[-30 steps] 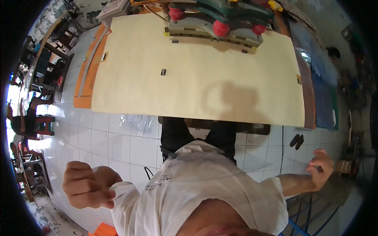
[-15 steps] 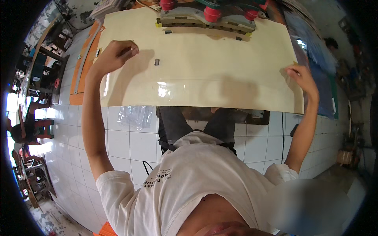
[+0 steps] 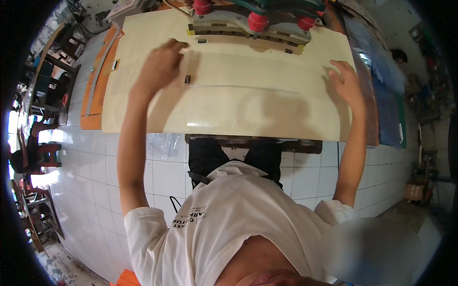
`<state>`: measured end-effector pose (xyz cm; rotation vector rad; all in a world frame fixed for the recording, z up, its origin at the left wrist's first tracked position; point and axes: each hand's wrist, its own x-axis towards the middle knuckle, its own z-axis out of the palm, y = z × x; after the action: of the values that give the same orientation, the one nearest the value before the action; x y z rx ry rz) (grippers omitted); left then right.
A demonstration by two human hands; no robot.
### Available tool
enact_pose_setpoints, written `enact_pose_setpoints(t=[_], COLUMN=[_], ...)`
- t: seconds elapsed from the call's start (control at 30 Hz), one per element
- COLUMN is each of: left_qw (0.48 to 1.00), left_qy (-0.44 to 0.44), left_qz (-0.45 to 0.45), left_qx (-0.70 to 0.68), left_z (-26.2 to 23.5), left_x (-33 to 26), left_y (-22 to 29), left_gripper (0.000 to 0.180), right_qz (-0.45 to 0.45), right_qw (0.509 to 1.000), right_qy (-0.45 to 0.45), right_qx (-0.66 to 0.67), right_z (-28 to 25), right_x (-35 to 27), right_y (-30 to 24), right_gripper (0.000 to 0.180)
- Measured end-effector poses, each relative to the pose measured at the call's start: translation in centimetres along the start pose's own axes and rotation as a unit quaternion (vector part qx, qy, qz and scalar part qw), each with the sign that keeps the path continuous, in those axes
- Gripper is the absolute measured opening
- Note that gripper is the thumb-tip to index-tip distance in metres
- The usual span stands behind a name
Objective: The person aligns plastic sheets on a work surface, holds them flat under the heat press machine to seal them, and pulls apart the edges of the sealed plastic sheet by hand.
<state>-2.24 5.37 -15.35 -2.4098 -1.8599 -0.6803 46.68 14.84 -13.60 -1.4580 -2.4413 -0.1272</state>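
Note:
A large cream sheet covers the work table below a pressing machine with a long grey bar and red round parts. On its left part is my left hand, palm down, with fingers stretched toward the machine. Over the right part, my right hand has its thumb and fingers apart. Neither hand visibly holds anything. A small dark block sits just right of my left hand. Two more dark blocks lie in front of the bar, one on the left and one on the right.
A metal ruler lies on the orange board at the left. Blue and clear plastic sheets are heaped at the right. A plastic bag shows below the table edge. A person's head appears at the far right.
My left hand has moved right and away from me, and its fingers have straightened. My right hand has moved left and slightly farther away. The cream sheet has shifted left.

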Motion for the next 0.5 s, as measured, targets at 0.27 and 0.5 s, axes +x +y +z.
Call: enact_pose_setpoints(t=[0.27,0.5], left_qw=[0.992,0.995], left_qy=[-0.041,-0.081], left_qz=[0.087,0.051], left_qx=[-0.087,-0.002], left_z=[6.6,7.3], left_x=[-3.0,-4.7], left_y=[10.9,11.9], left_gripper=[0.047,0.054], right_qz=[-0.079,-0.041], right_qw=[0.988,0.996], right_qy=[-0.057,-0.046], right_qx=[0.123,0.057], right_z=[3.9,5.7], right_x=[-4.8,-7.8], right_y=[-14.9,-15.5], right_gripper=[0.05,0.059])
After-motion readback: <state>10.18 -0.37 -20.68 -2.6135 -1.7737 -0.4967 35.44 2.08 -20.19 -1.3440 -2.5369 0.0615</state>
